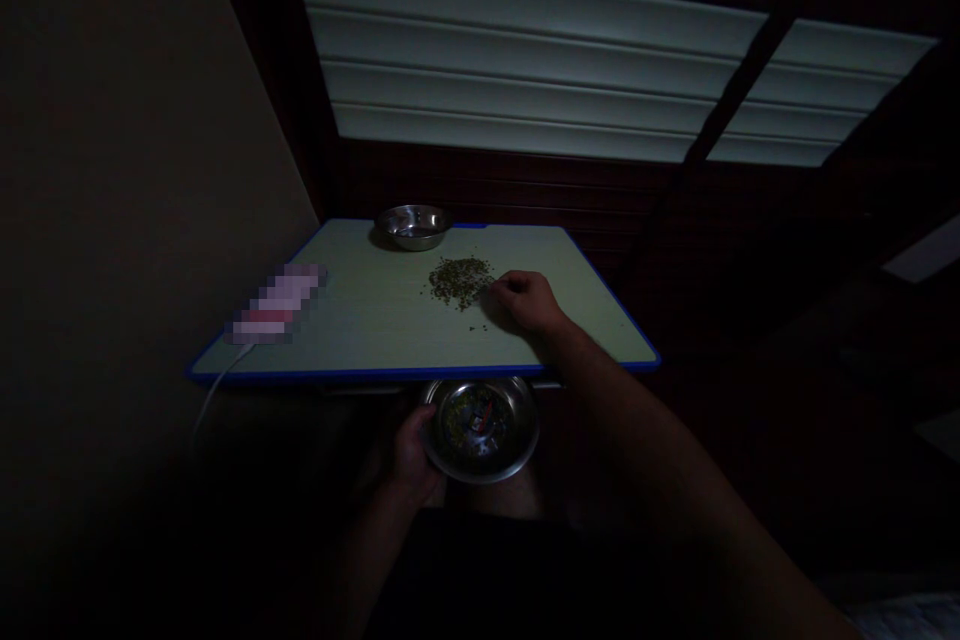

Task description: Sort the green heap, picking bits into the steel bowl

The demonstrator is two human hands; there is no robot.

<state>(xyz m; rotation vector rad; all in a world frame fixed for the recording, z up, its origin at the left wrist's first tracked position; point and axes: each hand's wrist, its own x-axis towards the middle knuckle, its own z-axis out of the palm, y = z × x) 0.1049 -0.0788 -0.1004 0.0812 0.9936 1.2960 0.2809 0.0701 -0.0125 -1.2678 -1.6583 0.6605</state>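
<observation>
My left hand (415, 455) grips the rim of a shiny metal bowl (526, 445), just below the table's front edge. Inside that bowl lie greenish bits and a small dark and reddish item, too dim to name. On the table, a loose pile of small greenish-brown beans or seeds (459, 280) is spread out, with a few grains scattered in front. My right hand (527, 298) is at the pile's right side, fingers pinched together. Whatever is between those fingertips is too small to make out.
The pale table (360, 320) has a blue edge. A second metal bowl (414, 228) stands at its back left. On the left side lies a blurred-out, phone-like object (277, 305) with a white cable (212, 390). A slatted panel (510, 70) rises behind. The room is dark.
</observation>
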